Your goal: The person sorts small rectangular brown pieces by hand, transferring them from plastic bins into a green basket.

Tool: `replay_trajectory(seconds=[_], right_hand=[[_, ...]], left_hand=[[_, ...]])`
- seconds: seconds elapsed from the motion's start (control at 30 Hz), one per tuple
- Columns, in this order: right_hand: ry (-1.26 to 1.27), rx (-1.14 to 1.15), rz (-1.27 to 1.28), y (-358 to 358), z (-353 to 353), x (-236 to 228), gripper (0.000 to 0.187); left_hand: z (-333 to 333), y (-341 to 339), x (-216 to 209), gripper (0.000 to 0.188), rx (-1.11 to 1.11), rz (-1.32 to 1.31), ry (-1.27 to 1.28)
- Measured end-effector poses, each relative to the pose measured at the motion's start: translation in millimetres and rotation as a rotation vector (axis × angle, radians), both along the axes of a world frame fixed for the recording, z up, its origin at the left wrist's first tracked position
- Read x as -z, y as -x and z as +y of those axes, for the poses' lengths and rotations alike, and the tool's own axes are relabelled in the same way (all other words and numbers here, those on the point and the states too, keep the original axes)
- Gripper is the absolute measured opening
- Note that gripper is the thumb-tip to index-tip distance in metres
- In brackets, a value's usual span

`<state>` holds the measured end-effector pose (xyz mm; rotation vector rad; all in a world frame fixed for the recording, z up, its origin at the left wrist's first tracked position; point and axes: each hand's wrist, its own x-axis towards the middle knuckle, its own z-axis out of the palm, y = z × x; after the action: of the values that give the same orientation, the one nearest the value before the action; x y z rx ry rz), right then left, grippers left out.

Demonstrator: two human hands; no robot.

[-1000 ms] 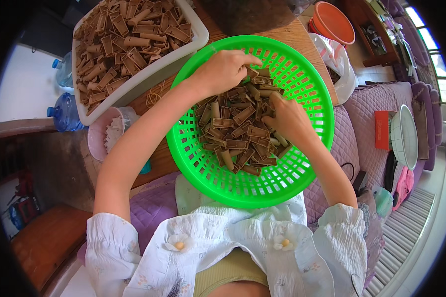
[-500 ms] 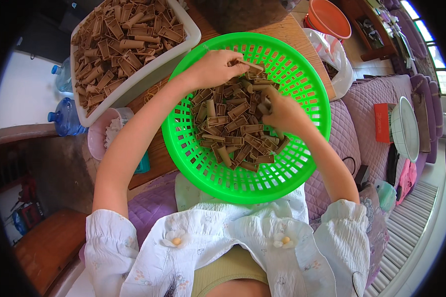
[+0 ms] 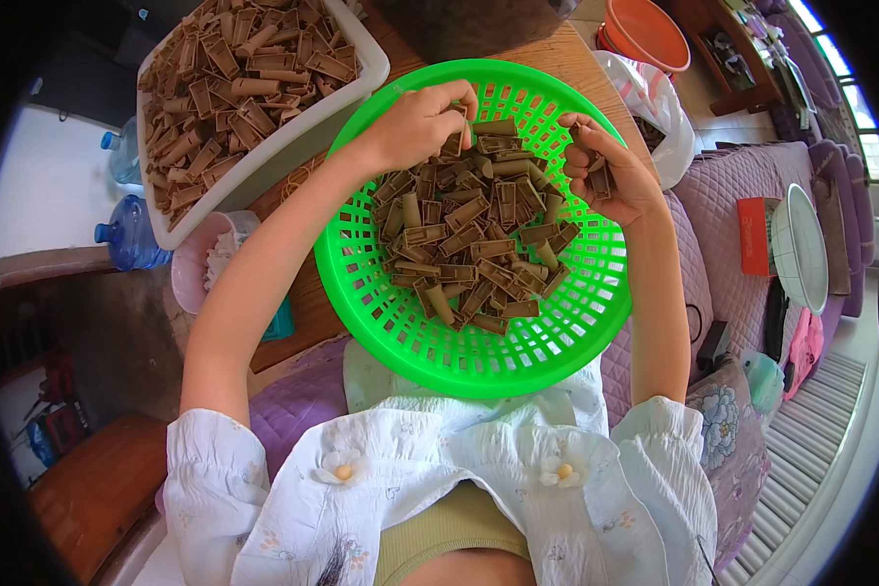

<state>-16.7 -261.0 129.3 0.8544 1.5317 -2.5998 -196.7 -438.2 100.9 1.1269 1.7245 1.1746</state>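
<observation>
Pinching a small brown piece (image 3: 453,146) inside the far edge of the slotted green plastic basket (image 3: 474,384), the left hand (image 3: 415,125) faces the right hand (image 3: 623,183), curled around similar pieces above the right edge, with matte, hollow, trough-shaped pieces (image 3: 464,239) heaped mid-basket.
</observation>
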Motion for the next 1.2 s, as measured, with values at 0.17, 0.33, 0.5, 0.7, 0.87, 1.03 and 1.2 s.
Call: replay_trajectory(seconds=[0.17,0.33,0.5,0.7,0.87,1.03,1.2], right_hand=[[-0.212,-0.077,-0.071,3.6,-8.9,-6.8,0.015],[-0.420,-0.272,-0.143,-1.2,-14.0,-4.7,0.015],[-1.014,-0.797,-0.224,-1.2,-9.7,-1.9,0.015],[-1.158,-1.132,-0.131,-11.3,-3.0,29.2,0.022],[-1.266,-1.190,-0.307,-11.0,-17.1,21.0,0.027],[-1.189,-1.205,-0.370,-10.3,-9.8,20.4,0.031],[-1.047,-1.007,-0.154,-11.5,-8.9,8.2,0.023]], left_hand=[[1.6,2.1,14.8,0.018,0.030,0.214,-0.159],[-1.3,-2.5,7.7,0.020,0.085,0.318,-0.054],[0.4,-4.0,14.9,0.020,0.024,0.280,-0.045],[-2.3,-10.0,2.1,0.021,0.194,0.156,0.084],[-4.0,-8.5,7.9,0.020,0.267,0.167,0.133],[-8.1,-23.6,0.6,0.037,0.359,0.444,0.249],[-16.8,-42.7,10.9,0.033,0.421,0.604,0.226]])
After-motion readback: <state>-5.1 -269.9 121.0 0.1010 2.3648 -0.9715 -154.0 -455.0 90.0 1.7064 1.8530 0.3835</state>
